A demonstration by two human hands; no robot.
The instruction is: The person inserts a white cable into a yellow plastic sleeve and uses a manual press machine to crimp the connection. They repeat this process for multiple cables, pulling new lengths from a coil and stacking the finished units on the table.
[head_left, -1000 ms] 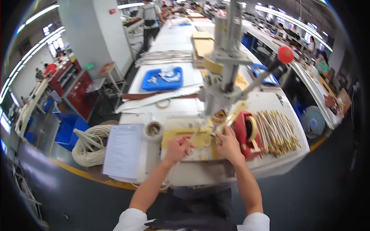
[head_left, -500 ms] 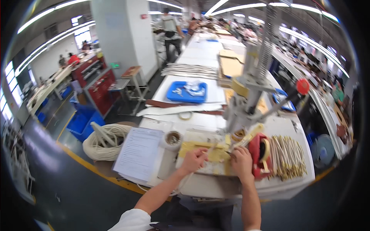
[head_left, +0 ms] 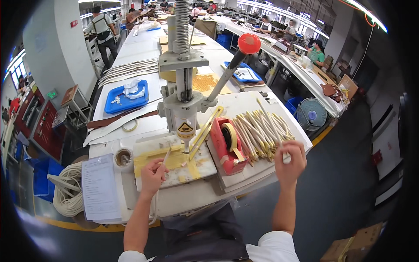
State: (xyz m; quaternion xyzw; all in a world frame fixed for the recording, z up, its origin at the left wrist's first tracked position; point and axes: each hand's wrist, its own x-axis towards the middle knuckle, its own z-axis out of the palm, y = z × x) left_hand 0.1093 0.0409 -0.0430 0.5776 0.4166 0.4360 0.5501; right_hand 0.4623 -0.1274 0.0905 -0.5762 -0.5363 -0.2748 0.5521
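Note:
My left hand (head_left: 152, 177) is closed in a pinch on a white cord (head_left: 167, 156). Its short end points up over the taped plate (head_left: 175, 178), and a length of it hangs below the wrist. My right hand (head_left: 290, 163) is raised at the near edge of the cord pile, its fingers curled in; a small pale spot shows between them, too little to name. Many cut cords with yellowish ends (head_left: 262, 133) lie beside it. A red tape dispenser (head_left: 229, 148) with a tape roll stands between that pile and the plate.
A lever press (head_left: 183, 100) with a red knob (head_left: 249, 43) rises over the plate. To the left are a tape roll (head_left: 123, 158), a printed sheet (head_left: 101, 187) and a cord coil (head_left: 70, 192). Farther back sits a blue tray (head_left: 126, 97); a fan (head_left: 310, 114) stands right.
My right hand has left the plate and moved right, to the cord pile. My left hand stays by the plate with the cord. The view has turned to the right.

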